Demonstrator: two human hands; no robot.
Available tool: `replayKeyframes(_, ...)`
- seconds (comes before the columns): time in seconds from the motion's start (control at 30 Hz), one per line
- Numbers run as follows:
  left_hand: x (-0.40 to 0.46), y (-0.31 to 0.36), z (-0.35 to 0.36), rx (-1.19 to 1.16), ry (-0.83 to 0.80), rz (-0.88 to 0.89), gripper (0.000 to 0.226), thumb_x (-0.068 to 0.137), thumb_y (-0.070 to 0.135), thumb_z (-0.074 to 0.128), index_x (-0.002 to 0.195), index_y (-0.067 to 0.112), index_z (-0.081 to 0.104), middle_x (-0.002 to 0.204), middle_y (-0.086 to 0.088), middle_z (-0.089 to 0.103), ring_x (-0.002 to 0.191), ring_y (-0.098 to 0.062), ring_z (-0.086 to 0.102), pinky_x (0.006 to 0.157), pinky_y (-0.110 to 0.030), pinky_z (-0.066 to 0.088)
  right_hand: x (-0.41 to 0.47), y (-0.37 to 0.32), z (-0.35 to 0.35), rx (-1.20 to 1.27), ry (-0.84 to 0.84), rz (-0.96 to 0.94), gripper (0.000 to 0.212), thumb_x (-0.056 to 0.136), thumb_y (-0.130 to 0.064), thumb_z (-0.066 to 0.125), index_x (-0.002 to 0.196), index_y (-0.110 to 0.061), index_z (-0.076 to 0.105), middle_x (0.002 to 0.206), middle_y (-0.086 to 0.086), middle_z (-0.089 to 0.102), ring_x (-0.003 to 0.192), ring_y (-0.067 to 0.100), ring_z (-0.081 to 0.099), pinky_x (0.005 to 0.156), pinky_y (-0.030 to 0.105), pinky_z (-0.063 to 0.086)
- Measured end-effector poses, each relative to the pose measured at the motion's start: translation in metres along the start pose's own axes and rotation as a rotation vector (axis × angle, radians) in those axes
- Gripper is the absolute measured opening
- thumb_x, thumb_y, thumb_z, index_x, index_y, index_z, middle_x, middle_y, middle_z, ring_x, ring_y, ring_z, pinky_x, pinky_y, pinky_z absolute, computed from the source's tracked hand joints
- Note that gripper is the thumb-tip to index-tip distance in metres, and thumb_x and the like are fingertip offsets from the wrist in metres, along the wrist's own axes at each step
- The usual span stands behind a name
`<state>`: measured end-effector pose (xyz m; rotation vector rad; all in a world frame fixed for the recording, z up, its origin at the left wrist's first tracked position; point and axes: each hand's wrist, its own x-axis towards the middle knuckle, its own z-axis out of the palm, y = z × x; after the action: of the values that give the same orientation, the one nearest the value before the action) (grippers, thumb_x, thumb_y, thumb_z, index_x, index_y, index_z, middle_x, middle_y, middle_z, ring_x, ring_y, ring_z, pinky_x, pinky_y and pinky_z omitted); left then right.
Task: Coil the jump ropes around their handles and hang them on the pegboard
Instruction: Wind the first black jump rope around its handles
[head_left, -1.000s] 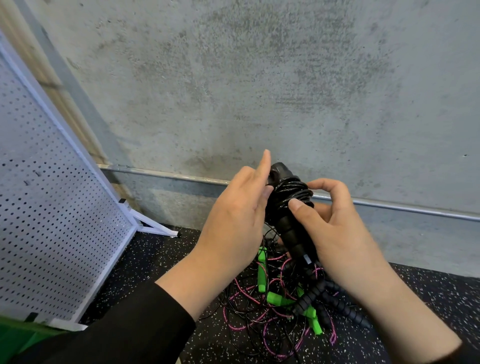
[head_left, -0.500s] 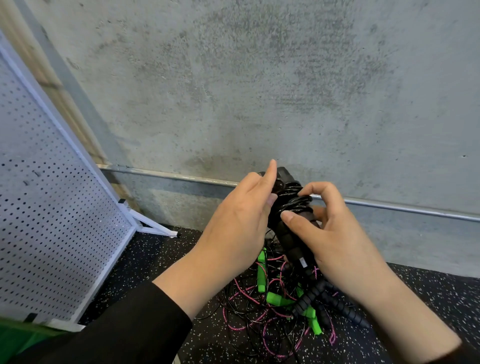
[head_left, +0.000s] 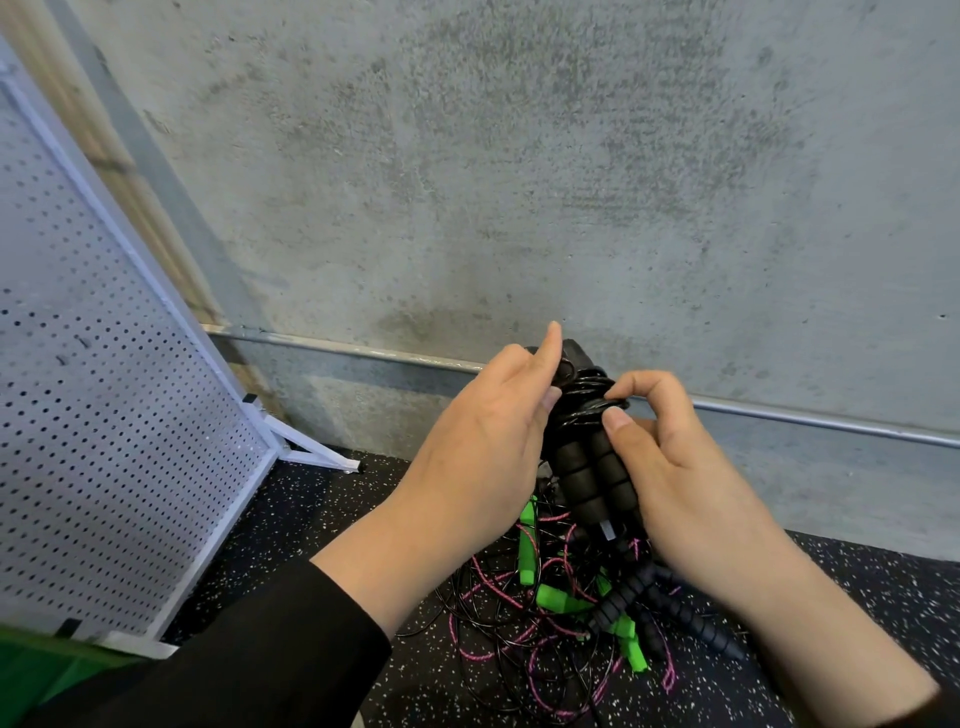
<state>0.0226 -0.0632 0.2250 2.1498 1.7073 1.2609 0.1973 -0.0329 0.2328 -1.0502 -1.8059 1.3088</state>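
the pegboard (head_left: 104, 415) leans at the left, no rope on it yet. the left hand (head_left: 483, 457) steadies the black handles (head_left: 592, 478), forefinger raised, other fingers hidden behind them. the right hand (head_left: 670, 467) pinches the black cord (head_left: 587, 400) wound round their top. light, springy cord likely to uncoil; best gripped over the wraps. a tangle of ropes (head_left: 550, 623) lies on the floor below.

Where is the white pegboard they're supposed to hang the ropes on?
In the head view the pegboard stands at the far left, leaning up along the concrete wall, to the left of both hands and of the tangled rope pile on the floor.
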Motion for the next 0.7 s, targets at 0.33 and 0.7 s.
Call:
replayKeyframes(0.33,0.001,-0.001,-0.002,0.046,-0.008,0.020,0.043,0.102,0.015,0.046,0.143,0.011,0.057,0.092,0.007,0.045,0.080,-0.014,0.049,0.069,-0.043,0.050,0.000,0.000,-0.001,0.068,-0.066,0.024,0.012,0.105,-0.027,0.045,0.101,-0.038,0.049,0.072,0.009,0.060,0.054,0.022,0.046,0.052,0.036,0.039)
replayKeyframes(0.7,0.000,0.010,-0.001,-0.038,-0.050,-0.025,0.051,0.103,0.023,0.048,0.151,0.006,0.045,0.099,0.004,0.047,0.091,-0.008,0.049,0.084,-0.020,0.043,0.000,-0.003,0.003,0.092,0.039,0.058,0.017,0.098,-0.027,0.061,0.104,-0.037,0.049,0.077,-0.001,0.069,0.056,0.014,0.060,0.049,0.031,0.050)
